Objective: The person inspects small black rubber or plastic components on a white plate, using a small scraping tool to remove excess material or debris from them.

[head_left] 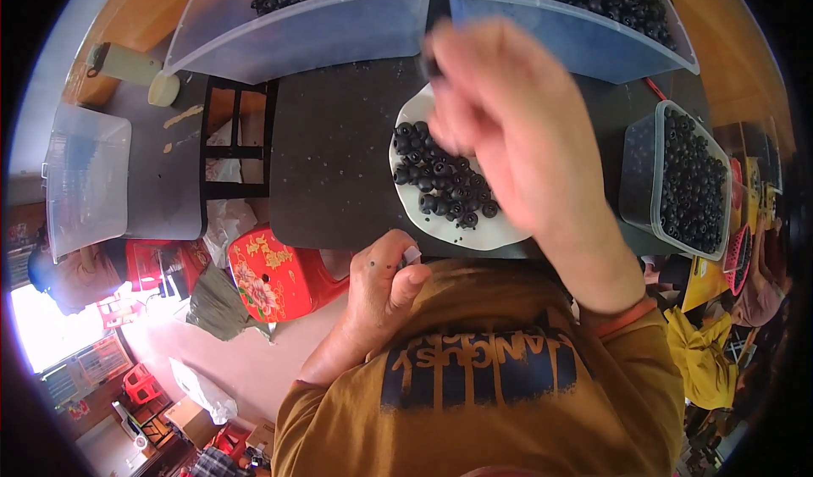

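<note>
I see my right hand (508,130) blurred above the white plate (500,233) of black beads (440,180), grip unclear; the beads lie just left below it, left hand (385,286) curled nearer me.

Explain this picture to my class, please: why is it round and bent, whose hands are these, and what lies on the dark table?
The picture comes from a wide fisheye camera worn on a person's head, looking down, so straight edges bend near the rim. No machine is here: both hands belong to the wearer, in a mustard shirt.

The right hand is raised and blurred above a white plate of small black beads; it seems to pinch one dark bead, though the blur hides the grip. The left hand rests near the table's edge, closed on a small pale item, too small to identify.

On the dark table stand two large clear bins and a smaller tub, all full of the beads. An empty clear box sits at the left.
</note>
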A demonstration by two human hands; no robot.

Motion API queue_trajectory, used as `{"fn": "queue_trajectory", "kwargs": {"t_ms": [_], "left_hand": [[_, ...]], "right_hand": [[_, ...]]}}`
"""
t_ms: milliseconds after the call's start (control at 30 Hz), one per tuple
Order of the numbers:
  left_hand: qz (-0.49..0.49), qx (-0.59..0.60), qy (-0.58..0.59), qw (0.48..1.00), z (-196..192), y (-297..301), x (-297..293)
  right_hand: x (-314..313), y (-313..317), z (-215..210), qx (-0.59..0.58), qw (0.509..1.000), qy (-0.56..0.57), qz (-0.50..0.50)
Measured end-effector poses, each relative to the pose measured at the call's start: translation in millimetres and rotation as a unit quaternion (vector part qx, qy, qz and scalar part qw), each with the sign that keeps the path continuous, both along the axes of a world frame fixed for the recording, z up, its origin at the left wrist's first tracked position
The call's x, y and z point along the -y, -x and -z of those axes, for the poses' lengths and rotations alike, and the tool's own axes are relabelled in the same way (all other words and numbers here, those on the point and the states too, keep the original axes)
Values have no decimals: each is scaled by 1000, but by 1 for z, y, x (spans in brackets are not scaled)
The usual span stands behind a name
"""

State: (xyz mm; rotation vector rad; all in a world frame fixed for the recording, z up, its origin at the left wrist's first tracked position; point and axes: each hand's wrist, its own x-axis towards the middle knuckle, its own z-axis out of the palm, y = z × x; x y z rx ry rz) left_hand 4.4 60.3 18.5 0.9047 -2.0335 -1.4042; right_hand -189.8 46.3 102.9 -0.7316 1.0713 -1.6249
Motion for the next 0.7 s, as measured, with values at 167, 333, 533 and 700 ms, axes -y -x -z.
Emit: {"fn": "queue_trajectory", "kwargs": {"t_ms": [167,333,533,700], "left_hand": [[31,-22,-26,999,-7,3,-4],[34,6,-74,997,-1,-2,-2],[73,13,-68,995,-1,13,-1],[104,5,-50,993,1,27,-3]], "right_hand": [[54,8,-48,-115,992,46,41],[19,16,9,-426,894,102,95],[-18,45,62,-596,802,-28,28],[-18,48,77,-657,752,-51,-29]]}}
